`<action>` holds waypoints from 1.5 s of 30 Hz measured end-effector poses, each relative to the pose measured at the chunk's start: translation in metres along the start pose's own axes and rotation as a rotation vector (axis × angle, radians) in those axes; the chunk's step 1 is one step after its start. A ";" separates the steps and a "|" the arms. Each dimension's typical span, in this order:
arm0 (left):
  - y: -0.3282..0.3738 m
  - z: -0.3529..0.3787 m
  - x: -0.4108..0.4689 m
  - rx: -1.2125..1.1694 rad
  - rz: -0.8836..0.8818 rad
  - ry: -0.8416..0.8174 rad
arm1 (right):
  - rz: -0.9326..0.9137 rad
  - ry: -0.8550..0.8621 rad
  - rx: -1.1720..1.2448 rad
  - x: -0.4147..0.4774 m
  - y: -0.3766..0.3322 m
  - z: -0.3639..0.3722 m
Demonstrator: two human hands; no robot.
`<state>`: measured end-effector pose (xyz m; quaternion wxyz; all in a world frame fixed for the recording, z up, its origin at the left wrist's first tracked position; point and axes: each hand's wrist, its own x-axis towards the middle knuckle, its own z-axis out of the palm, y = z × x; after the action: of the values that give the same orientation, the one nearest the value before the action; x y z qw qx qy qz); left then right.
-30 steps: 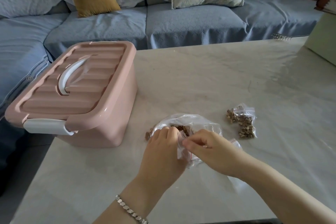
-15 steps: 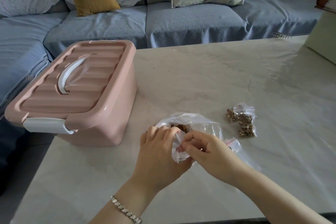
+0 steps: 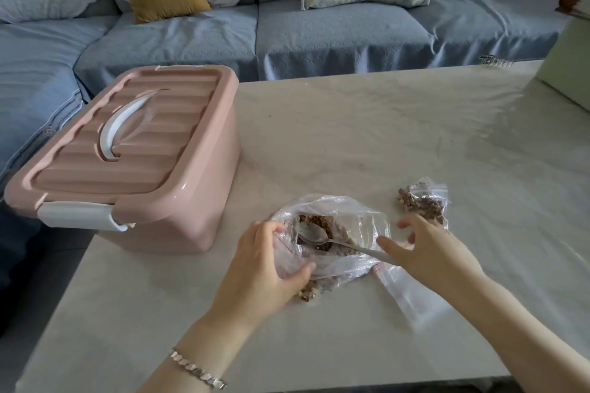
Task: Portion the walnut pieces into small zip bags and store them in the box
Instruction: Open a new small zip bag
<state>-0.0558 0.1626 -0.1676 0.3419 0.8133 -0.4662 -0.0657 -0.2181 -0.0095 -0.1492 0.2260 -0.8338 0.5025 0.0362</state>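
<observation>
A large clear bag (image 3: 360, 226) lies open on the table with walnut pieces (image 3: 338, 230) and a metal spoon (image 3: 311, 232) inside. My left hand (image 3: 261, 268) grips a small zip bag (image 3: 287, 255) with a red seal line, pressed against the large bag's near side. Walnut pieces (image 3: 314, 292) show under that hand. My right hand (image 3: 427, 252) hovers with fingers spread over the spoon's handle and holds nothing. A filled small zip bag (image 3: 421, 204) lies just beyond it. The pink box (image 3: 178, 201) stands shut at the left.
Empty clear zip bags (image 3: 412, 297) lie under my right forearm. A pale green object (image 3: 565, 73) sits at the table's far right corner. A blue sofa (image 3: 319, 35) with cushions runs behind the table (image 3: 351, 137). The box overhangs the table's left edge.
My right hand has let go of the small bag and moved right, fingers spreading. The large bag's mouth and the spoon are now uncovered. My left hand still holds the small bag.
</observation>
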 end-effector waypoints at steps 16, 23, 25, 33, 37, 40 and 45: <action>-0.018 0.009 -0.022 -0.229 -0.426 -0.280 | -0.049 0.031 0.839 0.012 0.011 0.007; -0.006 0.014 -0.023 -0.300 -0.434 -0.348 | -0.345 0.045 0.456 -0.001 0.024 0.002; -0.003 0.012 -0.022 -0.303 -0.450 -0.334 | -0.350 0.016 0.404 -0.002 0.026 0.001; 0.004 0.022 -0.022 -0.474 -0.569 -0.265 | -0.174 -0.197 0.540 -0.002 0.019 0.010; 0.009 0.026 -0.021 -0.569 -0.598 -0.182 | -0.086 -0.251 0.641 -0.004 0.015 0.017; 0.015 0.024 -0.015 -0.585 -0.556 -0.116 | 0.025 -0.295 0.808 -0.006 0.013 0.020; 0.010 0.022 -0.011 -0.506 -0.460 -0.156 | 0.173 -0.263 1.019 -0.010 0.012 0.017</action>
<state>-0.0778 0.1572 -0.1801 0.4725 0.7789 -0.2645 -0.3163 -0.2308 0.0011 -0.1662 0.6597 -0.5621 0.4907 -0.0897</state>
